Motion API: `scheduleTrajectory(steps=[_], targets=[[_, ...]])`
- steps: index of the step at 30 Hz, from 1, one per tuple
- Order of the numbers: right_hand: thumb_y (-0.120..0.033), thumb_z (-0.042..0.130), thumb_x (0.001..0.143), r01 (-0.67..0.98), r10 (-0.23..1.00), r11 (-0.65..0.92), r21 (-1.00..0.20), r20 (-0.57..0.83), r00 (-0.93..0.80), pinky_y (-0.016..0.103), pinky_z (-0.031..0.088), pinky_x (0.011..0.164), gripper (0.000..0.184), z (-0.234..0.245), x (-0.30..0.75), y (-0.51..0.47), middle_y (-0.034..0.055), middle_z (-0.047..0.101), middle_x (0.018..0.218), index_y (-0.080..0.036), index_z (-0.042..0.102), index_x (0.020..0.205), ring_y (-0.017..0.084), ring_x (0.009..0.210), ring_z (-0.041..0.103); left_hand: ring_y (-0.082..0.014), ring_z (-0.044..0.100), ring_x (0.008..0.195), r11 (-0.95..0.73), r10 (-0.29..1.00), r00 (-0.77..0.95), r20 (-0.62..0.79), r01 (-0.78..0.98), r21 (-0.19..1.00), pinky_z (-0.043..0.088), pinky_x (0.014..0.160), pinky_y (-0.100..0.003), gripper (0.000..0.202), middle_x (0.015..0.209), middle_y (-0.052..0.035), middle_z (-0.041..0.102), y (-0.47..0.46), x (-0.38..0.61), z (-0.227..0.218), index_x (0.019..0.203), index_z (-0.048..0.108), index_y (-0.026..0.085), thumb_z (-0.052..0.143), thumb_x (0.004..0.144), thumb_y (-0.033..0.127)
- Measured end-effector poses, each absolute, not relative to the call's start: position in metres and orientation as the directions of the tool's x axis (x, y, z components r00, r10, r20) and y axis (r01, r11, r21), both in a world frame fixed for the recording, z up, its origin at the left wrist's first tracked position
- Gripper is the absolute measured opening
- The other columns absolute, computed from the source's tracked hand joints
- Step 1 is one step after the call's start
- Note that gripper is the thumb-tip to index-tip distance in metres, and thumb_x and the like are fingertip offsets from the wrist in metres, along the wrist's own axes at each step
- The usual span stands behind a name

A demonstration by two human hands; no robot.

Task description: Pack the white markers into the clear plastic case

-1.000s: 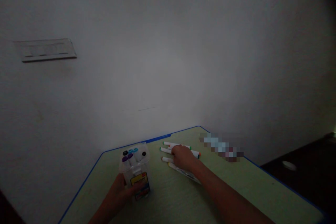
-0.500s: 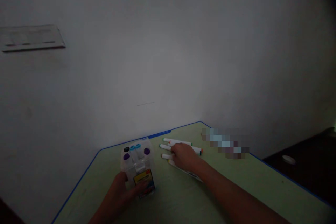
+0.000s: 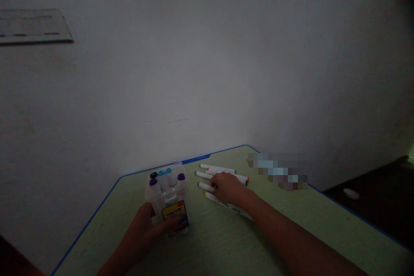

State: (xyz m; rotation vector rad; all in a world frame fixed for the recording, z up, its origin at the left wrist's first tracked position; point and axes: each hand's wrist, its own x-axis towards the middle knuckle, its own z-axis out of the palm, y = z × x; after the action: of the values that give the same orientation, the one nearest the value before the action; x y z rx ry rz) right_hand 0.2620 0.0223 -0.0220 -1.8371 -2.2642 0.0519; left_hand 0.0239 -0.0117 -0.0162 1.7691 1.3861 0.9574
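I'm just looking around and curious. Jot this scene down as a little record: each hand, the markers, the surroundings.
Left hand: around the clear case, thumb over its label
Caps in case: one black cap, two blue caps, two purple caps
Right hand: fingers at the brown-ended marker; grip unclear
Lying loose: several white markers
Surface: green table
Behind: pale wall

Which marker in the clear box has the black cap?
The black-capped marker stands in the box's far left corner, just behind the left purple cap. The other caps visible there are two light blue and another purple.
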Motion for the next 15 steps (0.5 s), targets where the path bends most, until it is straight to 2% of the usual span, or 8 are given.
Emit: scheduleTrajectory(steps=[6, 15], targets=[[-0.031, 0.053, 0.071, 0.945, 0.973, 0.217, -0.245, 0.129, -0.19, 0.027, 0.039, 0.064, 0.022, -0.018, 0.262, 0.021, 0.0095, 0.064, 0.085, -0.018, 0.067, 0.082, 0.021, 0.077, 0.058, -0.0253, 0.062, 0.081, -0.201, 0.973, 0.203, 0.112, 0.503, 0.841, 0.049, 0.071, -0.036, 0.04, 0.087, -0.0079, 0.068, -0.015, 0.028, -0.008, 0.088, 0.064, 0.016, 0.065, 0.058, 0.042], [-0.022, 0.049, 0.07, 0.938, 0.963, 0.242, -0.249, 0.182, -0.2, 0.024, 0.037, 0.06, 0.019, -0.007, 0.259, 0.017, 0.0073, 0.065, 0.079, -0.017, 0.067, 0.073, 0.018, 0.071, 0.058, -0.025, 0.062, 0.082, -0.231, 0.967, 0.219, 0.134, 0.514, 0.827, 0.05, 0.071, -0.036, 0.039, 0.088, -0.0085, 0.068, -0.017, 0.029, -0.008, 0.087, 0.064, 0.015, 0.062, 0.06, 0.043]])
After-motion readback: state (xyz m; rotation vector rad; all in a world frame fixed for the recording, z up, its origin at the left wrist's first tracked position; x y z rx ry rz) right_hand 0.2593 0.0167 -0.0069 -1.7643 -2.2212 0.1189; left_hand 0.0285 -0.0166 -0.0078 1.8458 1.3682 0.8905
